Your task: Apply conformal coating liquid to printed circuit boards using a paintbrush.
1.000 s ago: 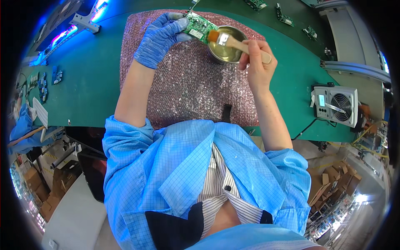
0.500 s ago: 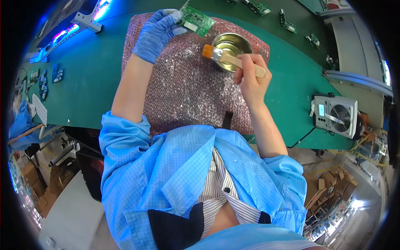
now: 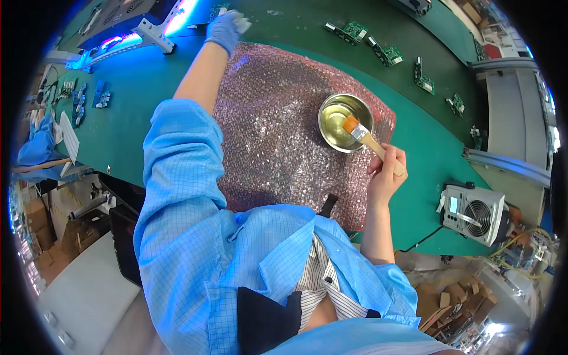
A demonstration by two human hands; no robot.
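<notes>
1. Green bench (image 3: 423, 157), pinkish bubble-wrap mat (image 3: 272, 118) in the middle, circuit boards (image 3: 425, 83) spread around 1 to 2 o'clock.
2. Right hand (image 3: 387, 171) at 3 o'clock has the brush (image 3: 373, 144) pinched by its handle, bristles over the metal bowl (image 3: 346, 99) at 1–2 o'clock.
3. Gloved left hand (image 3: 229, 28), 11 o'clock, is right by another board (image 3: 219, 12); can't tell if its fingers are gripping.
4. IMO: wipe excess liquid on the rim, avoid drips.

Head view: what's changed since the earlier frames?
Gloved left hand swung forward beyond the bubble wrap, beside a circuit board; whether it still grips one is unclear. Brush bristles went from left of the bowl to over it. Right hand still holds the brush.
</notes>
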